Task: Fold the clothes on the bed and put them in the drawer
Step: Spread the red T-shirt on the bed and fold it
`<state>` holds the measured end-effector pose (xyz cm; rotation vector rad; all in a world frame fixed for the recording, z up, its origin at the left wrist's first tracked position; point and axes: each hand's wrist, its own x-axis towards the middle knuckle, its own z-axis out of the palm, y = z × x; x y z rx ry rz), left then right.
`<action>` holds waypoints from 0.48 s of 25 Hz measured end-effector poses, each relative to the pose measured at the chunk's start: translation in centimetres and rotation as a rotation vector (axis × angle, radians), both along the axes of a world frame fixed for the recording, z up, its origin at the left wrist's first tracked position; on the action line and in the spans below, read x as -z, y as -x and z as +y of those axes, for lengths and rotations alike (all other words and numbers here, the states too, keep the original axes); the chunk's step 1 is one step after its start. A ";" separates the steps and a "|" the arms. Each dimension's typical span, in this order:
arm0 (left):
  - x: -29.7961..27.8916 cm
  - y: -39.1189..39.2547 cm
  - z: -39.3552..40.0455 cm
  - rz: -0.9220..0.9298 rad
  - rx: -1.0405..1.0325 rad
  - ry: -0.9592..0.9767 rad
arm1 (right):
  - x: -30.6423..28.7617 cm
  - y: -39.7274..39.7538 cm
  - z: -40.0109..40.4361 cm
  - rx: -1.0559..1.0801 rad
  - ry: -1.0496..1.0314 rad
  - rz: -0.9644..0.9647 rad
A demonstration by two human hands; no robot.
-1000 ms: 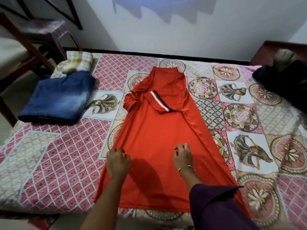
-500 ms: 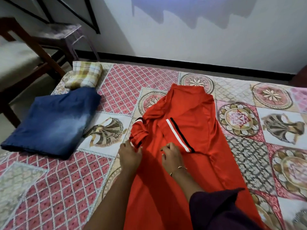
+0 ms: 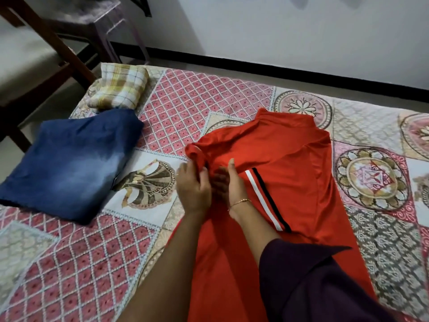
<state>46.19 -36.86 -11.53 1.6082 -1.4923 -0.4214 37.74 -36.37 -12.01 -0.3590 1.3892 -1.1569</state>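
Observation:
A red shirt (image 3: 290,173) with a white and black sleeve stripe lies lengthwise on the patterned bed (image 3: 76,263), its sides folded in. My left hand (image 3: 193,184) pinches the bunched left sleeve near the shoulder. Beside it, my right hand (image 3: 228,182), with a thin bracelet on the wrist, lifts the edge of the folded sleeve next to the stripe. A folded blue denim garment (image 3: 69,163) sits at the left of the bed, and a folded yellow checked cloth (image 3: 120,89) lies just behind it.
A wooden chair (image 3: 34,56) and a plastic stool (image 3: 97,22) stand on the floor beyond the bed's left corner. The white wall with a black skirting (image 3: 278,68) runs along the far side of the bed.
Both hands moved from the shirt's lower part up to the left sleeve and now hold its fabric. The view has leaned closer and turned left.

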 end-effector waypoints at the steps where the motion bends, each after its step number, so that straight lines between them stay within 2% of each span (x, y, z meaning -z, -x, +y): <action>1: 0.8 0.4 0.9 -0.192 0.233 0.056 | 0.1 0.2 -0.1 0.029 -0.012 -0.009; 3: 2.6 0.2 1.8 -0.437 0.628 0.147 | 0.6 0.4 0.2 0.085 -0.063 0.038; 5: 4.1 -0.8 2.4 -0.499 0.801 0.151 | 0.9 0.9 1.0 0.109 -0.077 0.179; 7: 4.4 -2.0 2.7 -0.440 0.740 0.080 | 0.6 1.3 1.3 0.001 -0.010 0.485; 9: 4.7 -2.8 2.8 -0.473 0.645 0.026 | 0.6 1.4 1.0 -0.112 0.017 0.803; 11: 4.7 -2.9 2.4 -0.569 0.616 -0.036 | -0.1 1.5 0.4 -0.051 0.056 0.960; 12: 4.6 -2.7 2.1 -0.557 0.582 -0.096 | -0.6 1.6 0.3 0.012 0.061 0.994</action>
